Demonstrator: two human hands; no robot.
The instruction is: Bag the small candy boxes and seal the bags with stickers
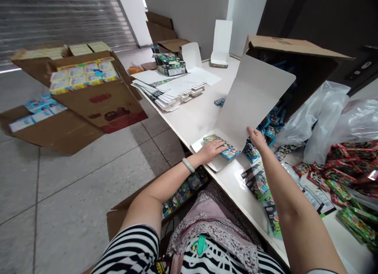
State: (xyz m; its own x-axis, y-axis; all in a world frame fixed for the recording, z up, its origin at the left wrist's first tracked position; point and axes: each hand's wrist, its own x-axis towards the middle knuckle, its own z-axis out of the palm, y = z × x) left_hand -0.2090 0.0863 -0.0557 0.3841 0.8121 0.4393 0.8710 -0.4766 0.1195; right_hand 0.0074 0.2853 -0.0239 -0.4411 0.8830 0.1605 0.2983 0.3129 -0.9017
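A white-lined display box (251,94) stands on the table with its tall back panel raised. My right hand (256,139) pinches the panel's lower right edge between thumb and fingers. My left hand (211,150) lies flat over a row of small colourful packets (231,152) in the base of this box, fingers stretched across them. The part of the packets beneath the palm is hidden. Just behind my right hand, loose blue packets (269,130) spill from a large brown carton (295,49).
Flat white box blanks (177,93) are stacked at the table's left edge, near a closed printed box (173,65). Another raised box (221,41) stands at the back. Red packets (339,163) and plastic bags (325,112) lie right. Filled cartons (97,100) sit at floor left.
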